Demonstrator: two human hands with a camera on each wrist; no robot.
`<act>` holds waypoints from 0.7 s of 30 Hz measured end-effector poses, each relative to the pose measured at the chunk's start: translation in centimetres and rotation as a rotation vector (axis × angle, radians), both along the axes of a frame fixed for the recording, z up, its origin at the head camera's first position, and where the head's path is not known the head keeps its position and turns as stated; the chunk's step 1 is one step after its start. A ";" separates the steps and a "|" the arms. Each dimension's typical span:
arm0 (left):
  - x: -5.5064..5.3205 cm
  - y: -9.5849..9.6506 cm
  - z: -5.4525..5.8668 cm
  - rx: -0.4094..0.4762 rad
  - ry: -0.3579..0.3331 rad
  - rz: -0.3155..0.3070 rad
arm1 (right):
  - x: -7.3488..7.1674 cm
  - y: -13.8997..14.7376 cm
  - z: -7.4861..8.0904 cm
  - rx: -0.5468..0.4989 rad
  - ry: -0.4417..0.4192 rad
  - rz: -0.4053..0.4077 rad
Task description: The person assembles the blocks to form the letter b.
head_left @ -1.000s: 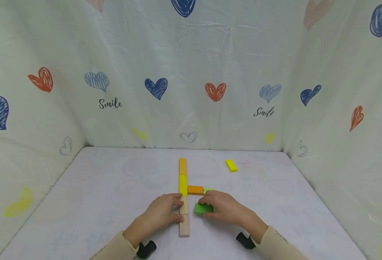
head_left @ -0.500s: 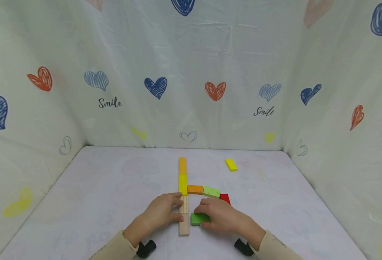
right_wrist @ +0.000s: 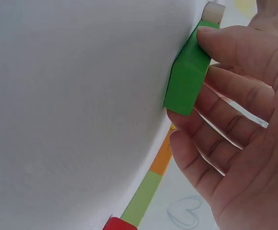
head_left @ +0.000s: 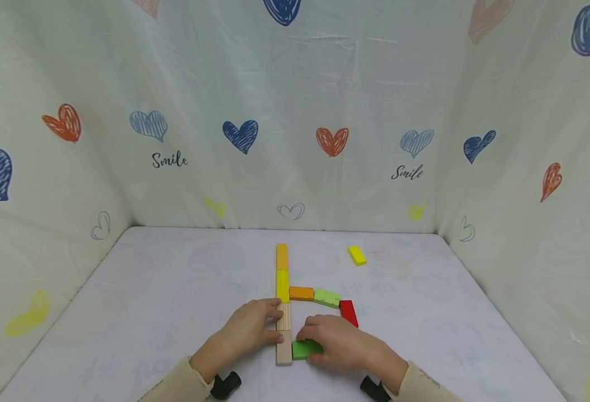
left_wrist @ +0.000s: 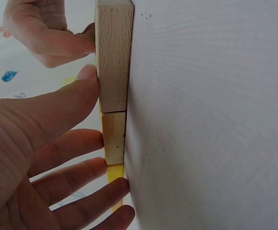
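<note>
A column of blocks laid end to end runs away from me: a pale wood block (head_left: 284, 354) nearest, a striped wood block (head_left: 284, 316), a yellow block (head_left: 282, 282) and an amber block (head_left: 282, 257). My left hand (head_left: 249, 326) rests its thumb and fingertips along the column's left side. Between thumb and fingers, my right hand (head_left: 337, 340) pinches a green block (right_wrist: 189, 72), its left end right at the nearest wood block. From the yellow block, an orange block (head_left: 301, 293), a light green block (head_left: 327, 297) and a red block (head_left: 348, 313) curve rightward.
A loose yellow block (head_left: 357, 255) lies at the back right of the white table (head_left: 164, 273). Cloth walls (head_left: 295, 178) with printed hearts close off the back and sides. Black wrist devices (head_left: 226, 385) sit under both wrists.
My right hand has brought the green block toward me and leftward, up to the near end of the column. The light green and red blocks have come into sight. My left hand has stayed put.
</note>
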State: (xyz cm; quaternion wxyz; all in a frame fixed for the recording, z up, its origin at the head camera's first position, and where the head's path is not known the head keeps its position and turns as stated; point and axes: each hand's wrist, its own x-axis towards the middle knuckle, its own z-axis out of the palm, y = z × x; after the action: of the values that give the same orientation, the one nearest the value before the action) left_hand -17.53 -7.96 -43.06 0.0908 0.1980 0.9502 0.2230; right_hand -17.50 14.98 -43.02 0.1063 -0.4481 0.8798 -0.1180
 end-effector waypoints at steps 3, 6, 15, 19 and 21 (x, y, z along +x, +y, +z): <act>0.0 0.0 0.0 0.001 0.003 0.000 | 0.1 -0.1 0.0 -0.003 0.013 0.016; 0.0 0.0 0.0 0.004 0.001 0.002 | 0.1 -0.2 0.1 -0.004 0.017 0.020; 0.0 -0.1 0.0 0.003 -0.004 -0.006 | 0.5 -0.7 0.2 0.016 -0.038 -0.018; 0.0 -0.1 0.0 0.009 -0.003 -0.008 | 0.5 -1.4 0.4 0.059 -0.010 -0.023; 0.0 -0.1 0.0 0.009 -0.004 -0.008 | 0.5 -1.7 0.5 0.083 0.012 -0.019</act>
State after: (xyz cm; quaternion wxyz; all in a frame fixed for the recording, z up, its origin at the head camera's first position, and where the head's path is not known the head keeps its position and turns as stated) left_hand -17.51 -8.06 -43.04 0.0927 0.2018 0.9482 0.2273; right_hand -17.03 13.30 -42.50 0.1184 -0.4355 0.8888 -0.0797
